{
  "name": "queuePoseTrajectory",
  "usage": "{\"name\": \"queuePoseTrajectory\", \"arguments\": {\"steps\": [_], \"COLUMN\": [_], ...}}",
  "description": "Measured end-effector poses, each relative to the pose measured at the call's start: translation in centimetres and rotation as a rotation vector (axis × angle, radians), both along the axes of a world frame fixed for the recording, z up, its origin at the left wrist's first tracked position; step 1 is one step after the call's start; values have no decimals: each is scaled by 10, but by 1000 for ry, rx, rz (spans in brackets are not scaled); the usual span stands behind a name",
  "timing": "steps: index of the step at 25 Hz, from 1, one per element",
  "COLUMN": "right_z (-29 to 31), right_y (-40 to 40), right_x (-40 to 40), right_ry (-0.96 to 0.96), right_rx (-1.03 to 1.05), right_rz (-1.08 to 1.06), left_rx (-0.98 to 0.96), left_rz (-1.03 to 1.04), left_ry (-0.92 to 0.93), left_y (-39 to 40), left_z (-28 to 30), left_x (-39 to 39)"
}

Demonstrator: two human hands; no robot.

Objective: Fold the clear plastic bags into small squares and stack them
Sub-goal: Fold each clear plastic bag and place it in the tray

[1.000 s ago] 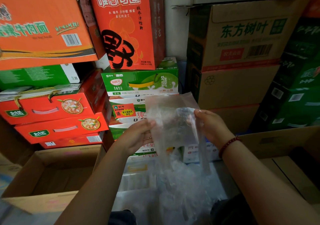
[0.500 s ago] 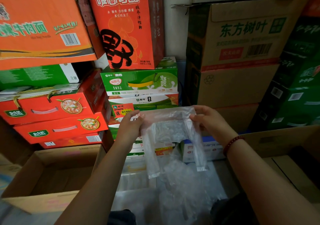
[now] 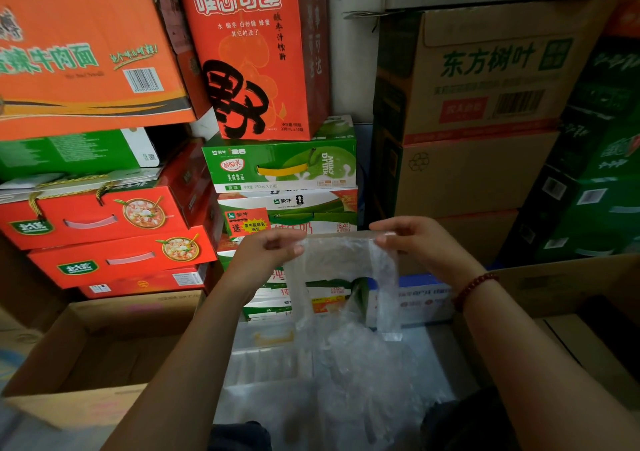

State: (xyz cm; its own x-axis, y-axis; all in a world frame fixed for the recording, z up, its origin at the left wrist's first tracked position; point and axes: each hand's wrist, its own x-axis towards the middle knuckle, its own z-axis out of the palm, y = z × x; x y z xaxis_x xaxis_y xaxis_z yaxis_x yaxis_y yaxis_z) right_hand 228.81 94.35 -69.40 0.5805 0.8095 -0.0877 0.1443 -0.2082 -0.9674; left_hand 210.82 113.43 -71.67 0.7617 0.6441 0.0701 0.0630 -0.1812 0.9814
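A clear plastic bag [image 3: 341,267] hangs upright in front of me, stretched flat along its top edge. My left hand [image 3: 266,253] pinches its top left corner and my right hand [image 3: 415,242] pinches its top right corner. Two handle strips dangle from the bag's lower end. Beneath it lies a crumpled heap of clear plastic bags [image 3: 367,374] on a pale surface near my lap.
Stacked drink and food cartons wall the space ahead: red boxes [image 3: 104,222] on the left, green milk boxes [image 3: 280,166] in the middle, brown cardboard cartons [image 3: 478,104] on the right. An open cardboard box [image 3: 104,343] sits at lower left, another cardboard box [image 3: 568,284] at right.
The bag went from being bunched between my hands to being pulled flat and wide. Both hands moved apart along its top edge, and the handle strips dropped down.
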Motion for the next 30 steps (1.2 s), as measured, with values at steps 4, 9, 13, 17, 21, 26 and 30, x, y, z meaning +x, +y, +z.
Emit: {"name": "queuePoseTrajectory", "arguments": {"steps": [4,9,13,17,21,26,30], "right_z": [-1,-3,-6,-9,-11,-12,-12], "right_y": [1,2,2,5,8,14,15], "right_x": [-1,0,2,0,0,-2,-6], "right_ry": [-100,-117,-195,-302,-400,-556,-434], "right_rx": [-69,-66,-68,-88,-112,-150,-91], "right_rz": [77,108,53,3,-61,-167,-205], "left_rx": [82,55,147,279,482,439,228], "left_rz": [30,41,45,81,131,169,246], "left_ry": [33,3,46,83,158,120,43], "left_y": [-1,-1,-1,-2,-1,-3,-11], "left_z": [3,4,4,2,-1,1,5], "left_x": [-2,-3,-4,-2,0,0,5]}}
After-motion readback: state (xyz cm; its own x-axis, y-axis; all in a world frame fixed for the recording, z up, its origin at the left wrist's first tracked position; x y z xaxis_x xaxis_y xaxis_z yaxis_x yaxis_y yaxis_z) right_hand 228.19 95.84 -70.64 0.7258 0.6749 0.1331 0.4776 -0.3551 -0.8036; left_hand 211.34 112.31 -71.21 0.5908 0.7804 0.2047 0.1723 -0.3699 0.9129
